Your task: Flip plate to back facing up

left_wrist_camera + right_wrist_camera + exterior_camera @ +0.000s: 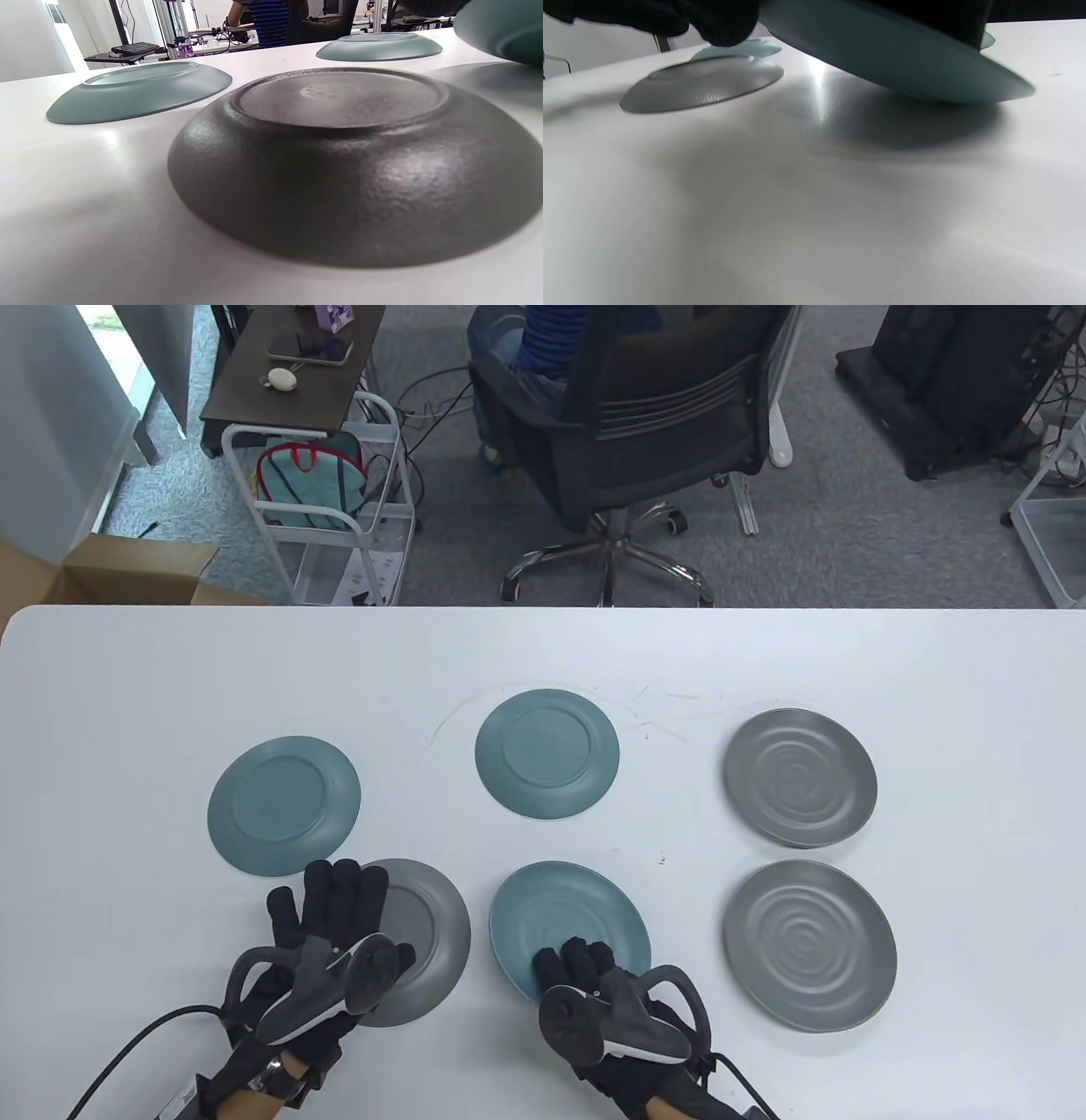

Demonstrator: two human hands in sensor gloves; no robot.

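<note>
A teal plate point(568, 920) lies face up at the front middle of the table. My right hand point(575, 965) grips its near rim, fingers on top. In the right wrist view the plate point(903, 63) is tilted, its near edge raised off the table, with gloved fingers point(721, 21) at the top. My left hand point(333, 903) is spread flat over the left part of a grey plate point(424, 937) that lies back up. The left wrist view shows this grey plate point(339, 148) close up, and no fingers.
Two teal plates lie back up, one at the left point(284, 806) and one at the middle back point(547, 753). Two grey plates lie face up at the right, one behind point(799, 778) and one in front point(810, 956). An office chair point(645, 432) stands beyond the table's far edge.
</note>
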